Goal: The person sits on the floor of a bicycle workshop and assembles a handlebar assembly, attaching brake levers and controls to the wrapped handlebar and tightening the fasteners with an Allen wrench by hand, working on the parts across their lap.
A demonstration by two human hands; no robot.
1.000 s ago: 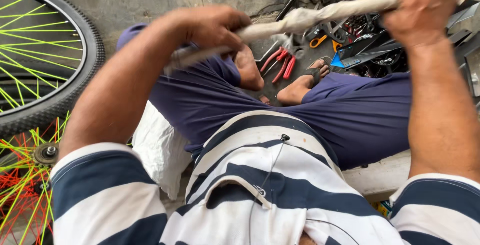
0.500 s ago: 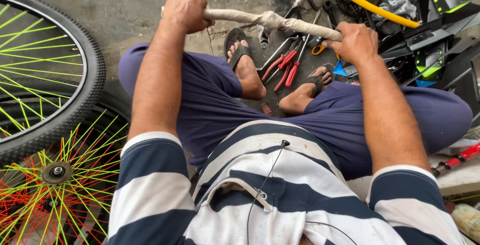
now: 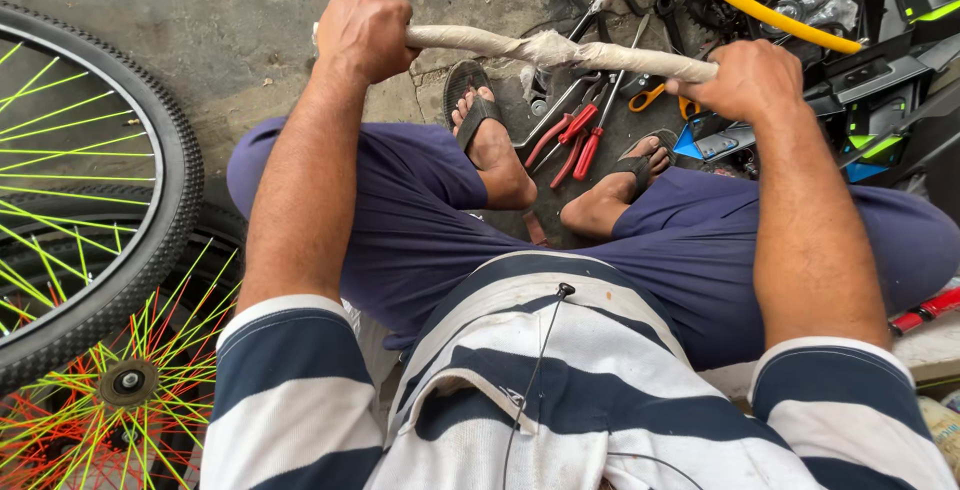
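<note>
Both hands gripping wrapped bar [image 3: 545, 48] out front, above crossed feet. Bar's long axis running left-right, tilting slightly down toward right. Left hand [image 3: 365, 35] closing full fist round left end, right hand [image 3: 742, 78] wrapping round right end, so neither nearer, bar spanning between them. Pliers [image 3: 575, 140] lying on floor just under bar. Wheel [image 3: 90, 190] sitting off to left. Bar ends disappearing inside fists, can't tell what's under wrapping. Tool pile top right too cluttered to sort out.
</note>
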